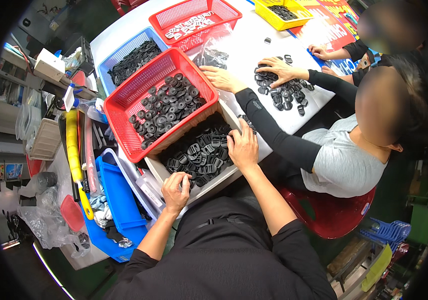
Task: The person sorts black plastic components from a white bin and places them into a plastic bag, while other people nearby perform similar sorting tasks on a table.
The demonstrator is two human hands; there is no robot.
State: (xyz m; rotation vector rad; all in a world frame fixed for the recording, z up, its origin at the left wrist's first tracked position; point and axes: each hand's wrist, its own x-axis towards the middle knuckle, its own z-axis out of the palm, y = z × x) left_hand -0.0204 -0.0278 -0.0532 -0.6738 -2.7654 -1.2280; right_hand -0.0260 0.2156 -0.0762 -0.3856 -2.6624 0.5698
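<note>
A cream plastic bin [213, 189] full of black plastic strap buckles [201, 159] stands right in front of my body. My left hand [176, 192] is closed at the bin's near left rim, its fingers curled over the edge. On the right-hand wall of the bin, my right hand [244, 147] grips the rim with fingers bent inward. A red perforated basket [119, 122] rests tilted over the far side of the bin. It holds many black round discs [166, 110] with a hole in the middle.
A co-worker's hands [280, 71] touch a pile of black buckles [286, 95] on the white table [246, 47]. Blue basket [111, 67], red basket [194, 42] and yellow basket [274, 20] stand farther back. Left are a blue crate [119, 195] and a yellow-wrapped pole [72, 145].
</note>
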